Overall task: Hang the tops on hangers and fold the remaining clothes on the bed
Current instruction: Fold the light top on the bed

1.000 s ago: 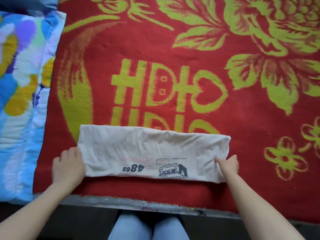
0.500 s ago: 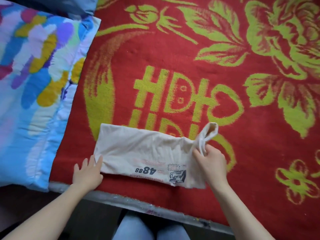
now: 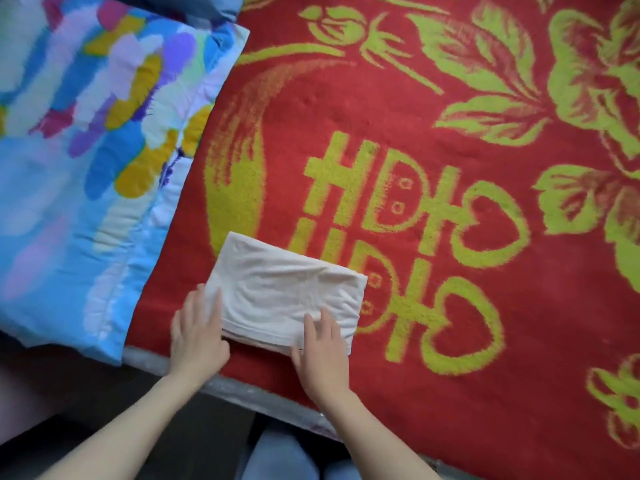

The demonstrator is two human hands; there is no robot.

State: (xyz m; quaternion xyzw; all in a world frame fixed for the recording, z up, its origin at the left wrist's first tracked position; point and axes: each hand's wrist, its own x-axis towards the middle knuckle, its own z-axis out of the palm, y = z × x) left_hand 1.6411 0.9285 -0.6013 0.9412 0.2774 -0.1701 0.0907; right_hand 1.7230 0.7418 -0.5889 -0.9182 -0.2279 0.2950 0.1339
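Observation:
A white garment [image 3: 287, 289] lies folded into a compact rectangle on the red blanket [image 3: 450, 306], close to the bed's near edge. Its printed side is hidden inside the fold. My left hand [image 3: 199, 332] rests flat with straight fingers against the garment's left end. My right hand [image 3: 320, 344] lies flat on the garment's near right part, fingers straight and pointing away from me. Neither hand grips the cloth.
A blue quilt [image 3: 76, 161] with coloured patches lies on the bed to the left of the garment. The bed's grey edge [image 3: 242, 389] runs under my wrists. The red blanket with green flowers and lettering stretches far to the right.
My right hand carried the garment's right end over to the left, halving its length and hiding the print. Both hands now lie flat on the folded cloth.

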